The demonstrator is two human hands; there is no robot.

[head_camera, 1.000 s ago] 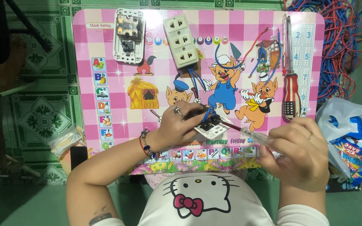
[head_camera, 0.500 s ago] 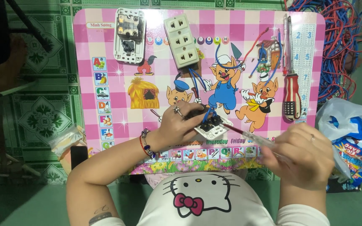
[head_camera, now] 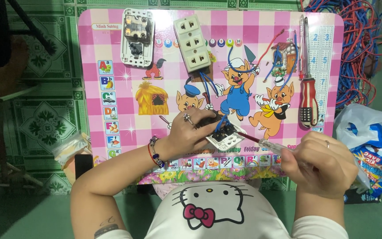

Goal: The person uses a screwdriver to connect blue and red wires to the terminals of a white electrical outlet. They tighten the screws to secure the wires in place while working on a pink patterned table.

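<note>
My left hand (head_camera: 190, 130) grips a small white switch module (head_camera: 224, 136) on the pink cartoon table (head_camera: 155, 71). Blue wires (head_camera: 210, 86) run from the module up to a white triple socket strip (head_camera: 192, 43). My right hand (head_camera: 319, 163) is closed around a clear-handled tester screwdriver (head_camera: 261, 142), whose tip touches the module's right side. The module's terminals are mostly hidden under my left fingers.
A white switch box (head_camera: 136, 36) lies at the table's top left. A red-and-black screwdriver (head_camera: 307, 99) and a thin one (head_camera: 302, 44) lie at the right. Red and blue wire bundle (head_camera: 362, 48) sits on the floor beside a plastic bag (head_camera: 372, 146).
My right hand has shifted slightly right and down with the tester screwdriver; its tip stays at the module. My left hand has kept its hold.
</note>
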